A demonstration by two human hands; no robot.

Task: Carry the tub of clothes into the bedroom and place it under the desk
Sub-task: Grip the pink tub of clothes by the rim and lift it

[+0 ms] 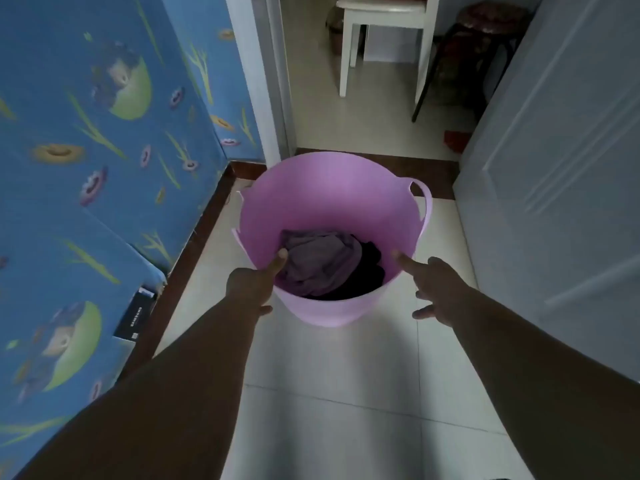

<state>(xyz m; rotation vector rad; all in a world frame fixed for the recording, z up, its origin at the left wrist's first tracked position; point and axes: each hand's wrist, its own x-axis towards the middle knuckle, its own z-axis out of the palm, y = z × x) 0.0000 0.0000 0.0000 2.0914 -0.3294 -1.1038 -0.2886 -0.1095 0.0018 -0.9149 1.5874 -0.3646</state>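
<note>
A lilac plastic tub (329,195) with loop handles sits in front of me on the tiled floor, just before a doorway. In its bottom lie crumpled purple and black clothes (318,261). My left hand (247,285) grips the near left rim, thumb inside and fingers outside the wall. My right hand (440,285) is at the near right rim with its thumb tip touching the edge. Its fingers are spread and apart from the tub wall. I cannot tell whether the tub is lifted or resting on the floor.
Blue flower-patterned panels (104,133) line the left, with a dark box (136,317) at their foot. A grey door (554,168) stands at the right. Past the dark threshold strip (398,164), a white chair (381,46) and a dark stool (485,46) stand in the room.
</note>
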